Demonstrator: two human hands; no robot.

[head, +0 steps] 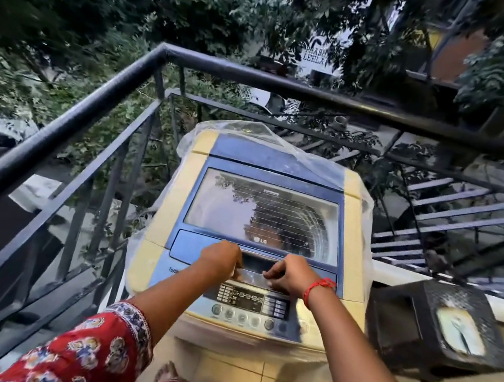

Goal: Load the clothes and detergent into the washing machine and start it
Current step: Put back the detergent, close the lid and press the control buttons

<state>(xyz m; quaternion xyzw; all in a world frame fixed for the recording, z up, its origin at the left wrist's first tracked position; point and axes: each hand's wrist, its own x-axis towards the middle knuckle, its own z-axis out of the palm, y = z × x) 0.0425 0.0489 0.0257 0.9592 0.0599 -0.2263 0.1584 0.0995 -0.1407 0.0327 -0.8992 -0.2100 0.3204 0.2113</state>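
While both hands sat at the lid's front edge, the washing machine (259,224) stood shut on a balcony, hard against the black railing (59,136), with a dark plastic stool (437,330) just beside it on the right. Left hand (223,259) had fingers curled over the recessed lid handle (255,266); right hand (289,276), red thread at the wrist, pinched the handle's lower lip with curled fingertips. Neither grip was spread.

Risks, as judged: the clear plastic cover (282,143) draped over the back could snag the lid hinge as it lifts; a lopsided pull might slip off the shallow handle.

Machine was a top-loader, yellowed cream body, blue lid with glass window (264,211) showing the drum. Control panel (253,303) with round buttons lay nearest the person. No clothes or detergent in view.
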